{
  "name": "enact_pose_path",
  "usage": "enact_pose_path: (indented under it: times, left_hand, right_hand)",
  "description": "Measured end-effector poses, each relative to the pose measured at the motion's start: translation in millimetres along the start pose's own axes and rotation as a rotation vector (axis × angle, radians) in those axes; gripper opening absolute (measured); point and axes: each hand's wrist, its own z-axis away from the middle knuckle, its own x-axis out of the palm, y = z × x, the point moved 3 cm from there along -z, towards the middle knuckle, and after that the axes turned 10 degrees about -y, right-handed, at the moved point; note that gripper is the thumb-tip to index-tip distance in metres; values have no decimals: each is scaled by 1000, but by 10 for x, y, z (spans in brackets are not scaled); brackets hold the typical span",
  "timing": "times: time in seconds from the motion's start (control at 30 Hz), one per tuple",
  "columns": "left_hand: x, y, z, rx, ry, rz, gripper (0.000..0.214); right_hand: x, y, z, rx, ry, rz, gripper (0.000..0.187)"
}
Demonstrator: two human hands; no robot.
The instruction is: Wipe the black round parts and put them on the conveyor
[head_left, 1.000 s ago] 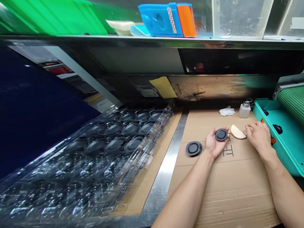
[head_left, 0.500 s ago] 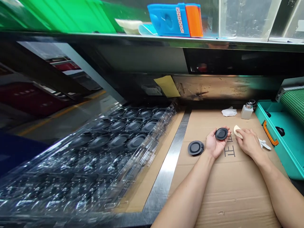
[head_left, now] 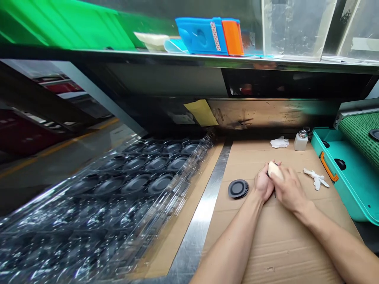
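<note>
Over the cardboard sheet (head_left: 278,252), my left hand (head_left: 262,184) is closed around a round black plastic part (head_left: 268,172). Only the dark edge of that part shows. My right hand (head_left: 288,188) grips a cream-coloured sponge pad (head_left: 275,170) and presses it on the part's face, so the two hands meet. To the left of my left hand lies a small stack of similar round black parts (head_left: 237,189). A crumpled white glove or finger covers (head_left: 316,179) lie right of my right hand.
Clear plastic trays (head_left: 174,215) with rows of black round parts fill the left. At the back stand a pump bottle (head_left: 301,142) and a white wipe (head_left: 280,142). On the right are a teal bin (head_left: 359,209) and a green conveyor belt (head_left: 358,124) carrying a black part.
My right hand has moved left and brought the sponge pad onto the black part in my left hand. The view has shifted slightly to the right, and more of the conveyor shows.
</note>
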Motion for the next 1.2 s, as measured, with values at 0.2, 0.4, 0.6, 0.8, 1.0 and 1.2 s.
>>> enact_pose_path:
  times: [0.2,0.4,0.6,0.8,1.0,1.2]
  left_hand:
    - [-17,104,7,29,9,43,26]
    - [15,244,77,-22,-40,204,37]
    - [95,306,147,-71,-129,317,36]
    - [95,326,170,-135,-127,283,29]
    - [99,300,161,-154,-174,248,25]
    - [94,274,136,-129,-187,188,23]
  right_hand:
    - [64,230,-33,168,-4,-30,39]
    - [112,467,3,241,15,-105,29]
    - [221,578,-12,252,-32,-148,28]
    - [249,618,-26,234,-12,-168,30]
    - [245,609,-39,239,65,-204,35]
    - [-56,476,-25,120,387,-467,38]
